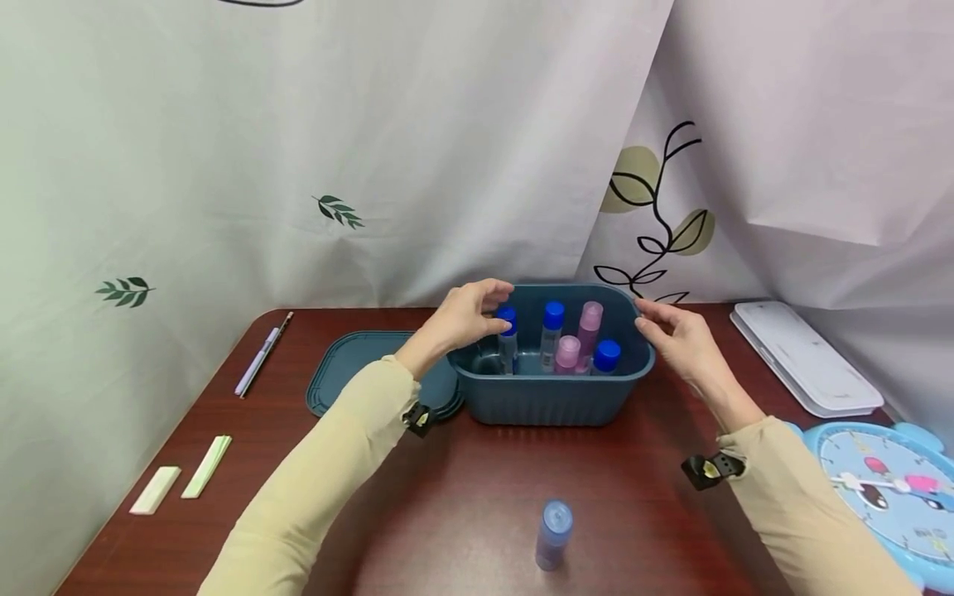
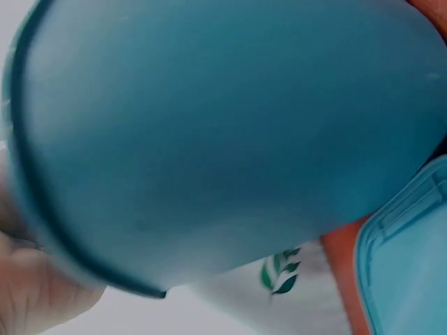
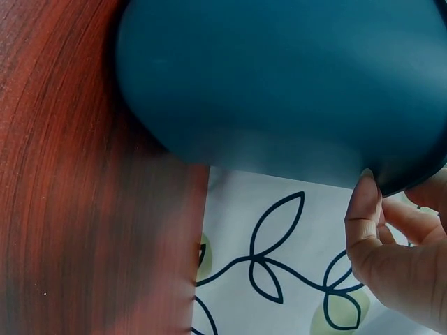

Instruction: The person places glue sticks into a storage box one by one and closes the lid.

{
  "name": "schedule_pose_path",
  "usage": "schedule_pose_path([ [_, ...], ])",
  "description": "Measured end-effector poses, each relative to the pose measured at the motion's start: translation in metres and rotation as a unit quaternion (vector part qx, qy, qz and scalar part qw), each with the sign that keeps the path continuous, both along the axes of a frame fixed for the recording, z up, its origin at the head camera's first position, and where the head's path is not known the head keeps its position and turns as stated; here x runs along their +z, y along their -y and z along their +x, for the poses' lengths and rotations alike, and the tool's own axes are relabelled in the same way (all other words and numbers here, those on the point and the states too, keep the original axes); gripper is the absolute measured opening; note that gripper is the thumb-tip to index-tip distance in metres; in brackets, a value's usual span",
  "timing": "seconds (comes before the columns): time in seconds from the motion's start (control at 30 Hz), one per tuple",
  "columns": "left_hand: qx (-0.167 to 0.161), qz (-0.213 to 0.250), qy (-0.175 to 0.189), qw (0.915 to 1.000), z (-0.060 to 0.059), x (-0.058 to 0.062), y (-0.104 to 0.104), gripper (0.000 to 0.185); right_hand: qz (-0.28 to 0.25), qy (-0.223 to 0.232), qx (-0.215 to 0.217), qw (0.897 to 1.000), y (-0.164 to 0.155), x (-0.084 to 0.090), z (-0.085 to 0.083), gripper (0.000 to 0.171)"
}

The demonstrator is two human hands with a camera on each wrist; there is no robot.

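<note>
a person in beige sleeves is steadying a dark teal storage bin [image 1: 547,389] at the far middle of a reddish wooden table [image 1: 462,497], one hand at each short end. the left hand [image 1: 465,319] is curling over the bin's left rim, fingers bent above the nearest blue-capped bottle [image 1: 508,338]; the right hand [image 1: 681,339] is touching the right rim, thumb along the outer wall, as the right wrist view is showing, with the thumb [image 3: 363,209] lying against the bin's edge. whether either hand is truly clamping the rim or only resting on it, the pictures are not settling.

the bin's long axis is running left to right across the person's front, so both hands are flanking it about evenly, neither plainly nearer. inside it, five small bottles are standing upright: three with blue caps, two with pink caps [image 1: 589,327].

one more bottle, pale blue [image 1: 554,534], is lying on the table well apart from the bin, toward the person and roughly midway between the two forearms, its long axis pointing away from the body toward the bin.

the bin's teal lid [image 1: 350,372] is lying flat just left of the bin, partly under the left wrist. a pen [image 1: 262,354], two pale slips [image 1: 182,478], a white case [image 1: 805,358] and a blue toy clock [image 1: 887,488] are sitting along the table's edges.
</note>
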State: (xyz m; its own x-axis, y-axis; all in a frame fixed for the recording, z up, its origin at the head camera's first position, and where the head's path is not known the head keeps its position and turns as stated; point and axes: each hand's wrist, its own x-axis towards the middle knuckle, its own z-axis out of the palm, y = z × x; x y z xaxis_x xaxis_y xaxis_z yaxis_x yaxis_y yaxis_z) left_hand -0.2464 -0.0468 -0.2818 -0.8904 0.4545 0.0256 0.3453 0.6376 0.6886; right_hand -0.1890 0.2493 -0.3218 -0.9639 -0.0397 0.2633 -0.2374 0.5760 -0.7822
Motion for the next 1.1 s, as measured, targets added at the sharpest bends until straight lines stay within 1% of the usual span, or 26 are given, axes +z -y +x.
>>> schedule_pose_path([
  [0.07, -0.009, 0.030, -0.016, 0.9994, 0.006, 0.004, 0.008, 0.050, -0.003, 0.000, 0.000, 1.000, 0.000, 0.000, 0.000, 0.044],
  [0.1, -0.019, 0.053, -0.016, 0.9983, 0.010, 0.006, 0.013, 0.047, -0.003, 0.000, 0.001, 1.000, 0.000, 0.000, 0.000, 0.044],
  [0.13, -0.034, 0.082, -0.009, 0.9960, 0.015, 0.008, 0.017, 0.045, -0.003, 0.001, 0.001, 1.000, 0.000, 0.000, 0.000, 0.044],
  [0.17, -0.053, 0.113, 0.005, 0.9922, 0.020, 0.009, 0.021, 0.043, -0.002, 0.001, 0.000, 1.000, 0.000, 0.001, 0.000, 0.044],
  [0.2, -0.078, 0.141, 0.026, 0.9865, 0.025, 0.010, 0.024, 0.041, -0.002, 0.002, 0.000, 1.000, 0.000, 0.001, 0.000, 0.044],
  [0.23, -0.108, 0.167, 0.056, 0.9784, 0.031, 0.010, 0.027, 0.038, -0.001, 0.003, 0.000, 1.000, -0.001, 0.001, 0.000, 0.044],
  [0.27, -0.143, 0.186, 0.087, 0.9682, 0.037, 0.009, 0.028, 0.037, -0.001, 0.003, 0.000, 1.000, -0.001, 0.001, 0.000, 0.044],
  [0.33, -0.219, 0.203, 0.148, 0.9428, 0.050, 0.005, 0.028, 0.035, 0.000, 0.003, -0.003, 1.000, -0.002, 0.001, 0.000, 0.044],
  [0.4, -0.293, 0.201, 0.203, 0.9122, 0.063, -0.002, 0.025, 0.036, 0.000, 0.002, -0.005, 1.000, -0.002, 0.001, 0.000, 0.044],
  [0.47, -0.353, 0.193, 0.248, 0.8810, 0.074, -0.013, 0.019, 0.039, 0.001, 0.002, -0.007, 1.000, -0.001, 0.001, -0.001, 0.044],
  [0.5, -0.375, 0.191, 0.267, 0.8671, 0.078, -0.018, 0.016, 0.040, 0.002, 0.001, -0.007, 1.000, -0.001, 0.001, -0.001, 0.043],
  [0.53, -0.390, 0.189, 0.284, 0.8554, 0.082, -0.023, 0.013, 0.041, 0.002, 0.001, -0.006, 1.000, 0.000, 0.001, -0.001, 0.043],
  [0.57, -0.401, 0.185, 0.299, 0.8459, 0.086, -0.028, 0.011, 0.042, 0.001, 0.002, -0.004, 1.000, 0.000, 0.001, -0.001, 0.044],
  [0.6, -0.408, 0.182, 0.309, 0.8397, 0.088, -0.032, 0.008, 0.042, 0.001, 0.003, -0.002, 1.000, 0.000, 0.001, -0.001, 0.044],
  [0.7, -0.420, 0.172, 0.322, 0.8310, 0.094, -0.042, 0.001, 0.042, 0.003, 0.007, -0.001, 1.000, 0.000, 0.002, -0.001, 0.044],
  [0.9, -0.417, 0.166, 0.362, 0.8170, 0.103, -0.054, -0.009, 0.039, 0.011, 0.014, -0.001, 1.000, 0.000, 0.002, 0.000, 0.046],
  [1.1, -0.426, 0.158, 0.359, 0.8154, 0.110, -0.062, -0.013, 0.037, 0.008, 0.018, -0.003, 1.000, 0.000, 0.002, -0.001, 0.046],
])
